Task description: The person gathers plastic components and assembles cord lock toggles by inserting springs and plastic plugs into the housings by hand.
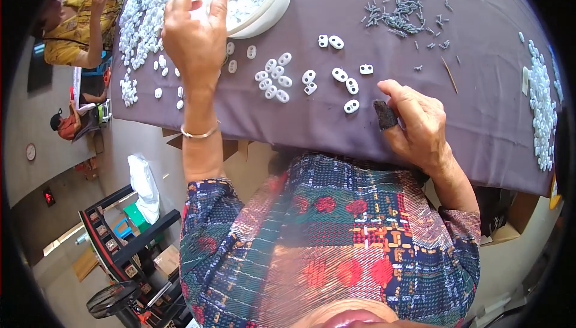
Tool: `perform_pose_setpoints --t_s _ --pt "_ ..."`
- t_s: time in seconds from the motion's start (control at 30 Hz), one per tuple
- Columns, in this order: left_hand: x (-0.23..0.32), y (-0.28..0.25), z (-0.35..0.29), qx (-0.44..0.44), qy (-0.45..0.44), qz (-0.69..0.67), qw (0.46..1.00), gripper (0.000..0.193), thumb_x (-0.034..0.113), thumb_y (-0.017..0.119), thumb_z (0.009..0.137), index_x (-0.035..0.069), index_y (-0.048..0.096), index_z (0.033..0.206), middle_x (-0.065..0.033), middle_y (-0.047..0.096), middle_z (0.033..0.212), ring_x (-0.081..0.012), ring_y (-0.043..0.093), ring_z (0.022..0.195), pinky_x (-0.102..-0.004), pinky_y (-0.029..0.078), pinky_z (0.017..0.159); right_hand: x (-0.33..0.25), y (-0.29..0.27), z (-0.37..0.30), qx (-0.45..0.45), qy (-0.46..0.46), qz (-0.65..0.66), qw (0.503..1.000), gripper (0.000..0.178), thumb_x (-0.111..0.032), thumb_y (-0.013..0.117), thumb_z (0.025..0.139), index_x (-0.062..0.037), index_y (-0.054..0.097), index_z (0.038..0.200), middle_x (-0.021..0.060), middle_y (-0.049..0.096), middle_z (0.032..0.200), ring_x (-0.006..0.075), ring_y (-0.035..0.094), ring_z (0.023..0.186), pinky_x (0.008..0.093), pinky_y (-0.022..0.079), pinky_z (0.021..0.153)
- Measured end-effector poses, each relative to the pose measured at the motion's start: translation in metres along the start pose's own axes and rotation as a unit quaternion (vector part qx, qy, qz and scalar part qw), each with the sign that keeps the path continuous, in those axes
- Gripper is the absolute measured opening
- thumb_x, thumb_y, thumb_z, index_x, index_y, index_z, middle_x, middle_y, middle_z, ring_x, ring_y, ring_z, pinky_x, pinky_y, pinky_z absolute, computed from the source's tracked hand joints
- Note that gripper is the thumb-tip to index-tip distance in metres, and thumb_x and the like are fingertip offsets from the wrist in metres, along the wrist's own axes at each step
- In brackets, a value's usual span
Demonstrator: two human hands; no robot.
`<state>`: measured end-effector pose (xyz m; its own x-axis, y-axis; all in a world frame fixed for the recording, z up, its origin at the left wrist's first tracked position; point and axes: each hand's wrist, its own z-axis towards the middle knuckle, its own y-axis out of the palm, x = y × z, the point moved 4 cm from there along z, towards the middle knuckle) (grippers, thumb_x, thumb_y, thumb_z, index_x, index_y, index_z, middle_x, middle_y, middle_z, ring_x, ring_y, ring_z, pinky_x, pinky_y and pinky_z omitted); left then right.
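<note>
My left hand (195,37) reaches over the near left rim of a white plastic bowl (281,5). Its thumb and fingers are apart, and nothing shows between them. The bowl holds many small white plastic pieces (243,4). My right hand (417,121) hovers at the table's near edge, index finger and thumb apart, with no held thing visible. A dark wrap (385,115) covers its thumb. Just left of it lies a white oval piece (351,107) with two dark holes. More such pieces (340,75) lie beyond, and a cluster of plain-holed white ovals (277,72) sits between my hands.
The table has a grey-purple cloth (492,58). Small grey pins (405,16) are heaped at the far right, near a thin wooden stick (449,75). Loose white pieces (144,19) pile up at left, pale ones (542,112) at right. Another person (75,22) sits at far left.
</note>
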<state>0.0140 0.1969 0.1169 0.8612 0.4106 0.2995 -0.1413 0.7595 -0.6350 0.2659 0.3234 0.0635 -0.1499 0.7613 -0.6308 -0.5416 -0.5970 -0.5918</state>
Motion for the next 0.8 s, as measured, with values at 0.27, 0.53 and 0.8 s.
perform_pose_setpoints --t_s 0.27,0.53,0.8 --pt "0.067 0.051 -0.065 -0.201 0.062 -0.030 0.977 0.019 0.010 0.069 0.073 0.004 0.063 0.090 -0.0089 0.059 0.082 -0.0199 0.058 0.073 -0.0307 0.047 0.066 0.002 0.001 -0.002 0.000 -0.003 -0.004 1.000 0.034 0.006 0.059 0.062 0.0051 0.056 0.096 0.0143 0.056 0.069 0.0259 0.058 0.058 0.0311 0.046 0.053" --pt "0.061 0.060 -0.066 -0.290 -0.092 -0.183 0.935 0.015 0.007 0.069 0.071 0.001 0.060 0.081 -0.0087 0.061 0.076 -0.0217 0.060 0.070 -0.0303 0.048 0.063 0.002 0.003 -0.002 -0.005 -0.002 -0.001 1.000 0.035 0.008 0.058 0.062 0.0056 0.055 0.097 0.0142 0.054 0.068 0.0257 0.057 0.057 0.0307 0.045 0.051" --pt "0.102 0.037 -0.088 -0.348 -0.316 -0.457 0.755 0.011 0.001 0.067 0.076 -0.003 0.064 0.086 -0.0058 0.065 0.079 -0.0091 0.060 0.069 -0.0201 0.048 0.060 0.006 -0.005 0.001 0.041 0.065 0.056 0.995 0.028 0.008 0.058 0.066 0.0014 0.058 0.093 0.0082 0.052 0.071 0.0162 0.049 0.054 0.0265 0.040 0.049"
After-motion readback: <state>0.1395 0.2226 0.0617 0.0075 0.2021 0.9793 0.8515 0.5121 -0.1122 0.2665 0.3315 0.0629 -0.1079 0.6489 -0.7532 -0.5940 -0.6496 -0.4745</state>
